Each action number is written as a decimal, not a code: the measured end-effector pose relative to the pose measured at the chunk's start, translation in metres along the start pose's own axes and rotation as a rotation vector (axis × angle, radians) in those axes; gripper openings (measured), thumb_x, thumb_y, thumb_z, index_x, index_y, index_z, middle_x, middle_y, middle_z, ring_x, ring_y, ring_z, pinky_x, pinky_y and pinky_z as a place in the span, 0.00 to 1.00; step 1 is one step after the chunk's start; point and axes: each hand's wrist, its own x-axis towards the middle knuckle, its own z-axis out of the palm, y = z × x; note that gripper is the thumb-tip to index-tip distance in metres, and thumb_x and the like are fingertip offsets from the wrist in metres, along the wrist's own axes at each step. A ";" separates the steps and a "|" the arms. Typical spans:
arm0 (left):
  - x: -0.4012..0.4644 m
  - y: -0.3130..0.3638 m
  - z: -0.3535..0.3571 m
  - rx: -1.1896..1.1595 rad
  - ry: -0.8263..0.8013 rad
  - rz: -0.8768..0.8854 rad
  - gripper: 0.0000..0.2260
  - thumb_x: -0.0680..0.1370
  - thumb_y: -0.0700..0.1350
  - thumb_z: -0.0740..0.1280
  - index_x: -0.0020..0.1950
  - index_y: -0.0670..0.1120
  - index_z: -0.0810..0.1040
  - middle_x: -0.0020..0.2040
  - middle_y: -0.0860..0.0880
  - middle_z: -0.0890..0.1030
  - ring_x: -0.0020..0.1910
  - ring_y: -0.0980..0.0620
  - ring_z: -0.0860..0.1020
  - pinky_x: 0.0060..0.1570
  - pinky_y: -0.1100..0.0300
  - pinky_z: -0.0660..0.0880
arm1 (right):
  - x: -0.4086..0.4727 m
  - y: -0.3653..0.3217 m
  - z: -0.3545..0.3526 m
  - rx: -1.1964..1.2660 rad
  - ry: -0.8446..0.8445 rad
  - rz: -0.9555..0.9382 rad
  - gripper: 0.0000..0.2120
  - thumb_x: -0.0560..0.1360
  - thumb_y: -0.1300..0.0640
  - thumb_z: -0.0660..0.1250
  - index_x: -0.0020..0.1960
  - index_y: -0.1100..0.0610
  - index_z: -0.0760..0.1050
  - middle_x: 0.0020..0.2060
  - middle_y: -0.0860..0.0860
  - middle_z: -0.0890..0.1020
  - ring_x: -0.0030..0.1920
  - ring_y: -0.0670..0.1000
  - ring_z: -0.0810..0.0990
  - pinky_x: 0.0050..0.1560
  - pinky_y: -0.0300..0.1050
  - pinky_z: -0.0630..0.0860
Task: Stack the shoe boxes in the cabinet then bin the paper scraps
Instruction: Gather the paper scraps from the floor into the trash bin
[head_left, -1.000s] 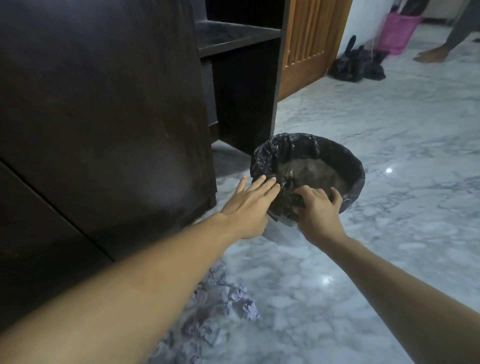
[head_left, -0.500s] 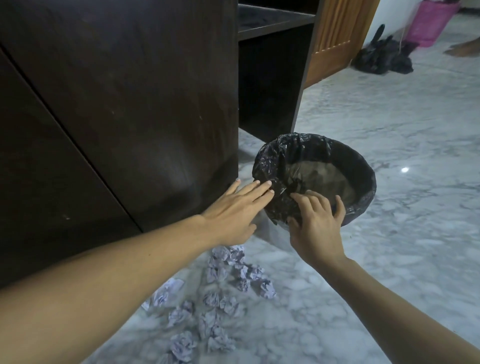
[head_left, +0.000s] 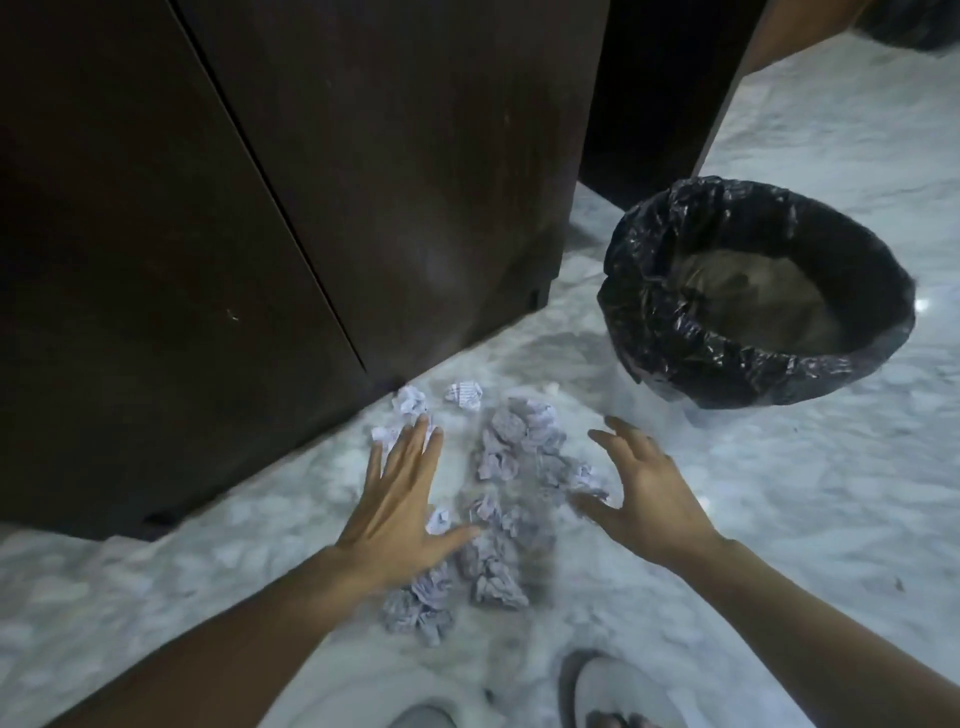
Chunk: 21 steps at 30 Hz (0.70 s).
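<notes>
The big dark brown wooden cabinet (head_left: 363, 182) is standing beside the round bin with a crinkly black plastic bag (head_left: 753, 296). The crumpled white paper scraps (head_left: 511, 467) are lying on the floor between the left hand (head_left: 400, 512) and right hand (head_left: 649, 499). Both hands are spreading wide, holding nothing. The scraps are probably light and squashy, so scooping from both sides should work.

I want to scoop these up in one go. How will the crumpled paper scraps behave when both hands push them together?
The paper scraps look light and loosely balled, so they should slide easily on the smooth marble floor. Being separate wads, some will probably roll or slip out between the left hand and right hand. They should squash rather than break.
</notes>
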 end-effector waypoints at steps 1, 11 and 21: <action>-0.011 -0.005 0.011 0.007 -0.017 -0.028 0.54 0.67 0.80 0.51 0.79 0.46 0.38 0.78 0.48 0.32 0.77 0.50 0.33 0.75 0.43 0.37 | -0.002 0.004 0.005 -0.005 -0.061 0.028 0.40 0.69 0.38 0.73 0.74 0.53 0.65 0.76 0.55 0.62 0.73 0.58 0.64 0.69 0.55 0.66; -0.074 -0.019 0.077 -0.022 -0.104 0.022 0.64 0.57 0.83 0.60 0.77 0.52 0.31 0.79 0.45 0.33 0.78 0.43 0.34 0.73 0.37 0.37 | -0.017 0.002 0.056 -0.158 -0.456 -0.081 0.62 0.55 0.24 0.71 0.73 0.32 0.30 0.75 0.48 0.27 0.77 0.55 0.32 0.76 0.62 0.45; -0.033 -0.007 0.092 0.026 0.042 0.001 0.49 0.66 0.79 0.56 0.80 0.53 0.53 0.80 0.38 0.43 0.78 0.37 0.42 0.70 0.29 0.49 | -0.008 -0.028 0.092 -0.312 -0.324 -0.325 0.44 0.64 0.21 0.53 0.76 0.34 0.48 0.79 0.58 0.42 0.77 0.66 0.49 0.67 0.72 0.60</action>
